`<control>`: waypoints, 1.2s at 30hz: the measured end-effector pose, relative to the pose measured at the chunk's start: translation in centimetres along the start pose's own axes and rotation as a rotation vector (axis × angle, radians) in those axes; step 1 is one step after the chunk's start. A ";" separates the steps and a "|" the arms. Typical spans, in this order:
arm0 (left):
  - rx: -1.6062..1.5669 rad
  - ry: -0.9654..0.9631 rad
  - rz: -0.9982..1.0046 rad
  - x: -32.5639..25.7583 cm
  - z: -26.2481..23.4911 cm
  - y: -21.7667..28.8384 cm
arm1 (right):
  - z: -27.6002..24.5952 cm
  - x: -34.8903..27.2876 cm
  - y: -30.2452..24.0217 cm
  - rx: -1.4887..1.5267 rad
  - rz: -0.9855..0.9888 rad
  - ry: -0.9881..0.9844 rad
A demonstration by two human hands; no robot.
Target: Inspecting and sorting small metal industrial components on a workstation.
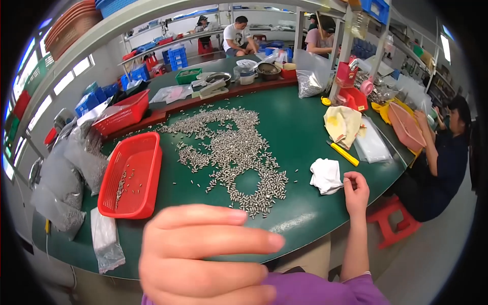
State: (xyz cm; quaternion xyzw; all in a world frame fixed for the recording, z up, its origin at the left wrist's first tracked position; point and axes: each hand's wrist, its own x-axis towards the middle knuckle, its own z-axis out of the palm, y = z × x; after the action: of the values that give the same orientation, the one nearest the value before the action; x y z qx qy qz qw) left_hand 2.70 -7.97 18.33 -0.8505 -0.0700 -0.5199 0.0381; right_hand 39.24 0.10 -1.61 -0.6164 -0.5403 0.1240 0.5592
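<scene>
Resting at the table's [305,127] near edge, the right hand [356,192] curls beside a white cloth [325,175], holding nothing visible; the left hand [203,254], fingers extended, hovers over it near scattered metal pins [229,147].

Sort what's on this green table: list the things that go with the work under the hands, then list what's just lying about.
In hand:
small metal pins spread over the green table
red tray holding a few pins
white cloth beside the right hand
left hand, raised close to the camera

Lying about:
yellow-handled knife
yellow cloth
clear bags
red basket
</scene>
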 end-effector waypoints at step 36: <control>0.261 0.188 -0.166 -0.2 2.7 3.6 | 0.2 -0.1 1.0 0.073 -0.010 -0.004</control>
State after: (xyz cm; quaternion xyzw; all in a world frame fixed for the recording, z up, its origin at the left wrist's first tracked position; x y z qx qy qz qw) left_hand 5.55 -11.21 16.95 -0.7773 -0.2030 -0.5849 0.1115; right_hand 39.61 0.36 -2.54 -0.5927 -0.5394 0.1422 0.5809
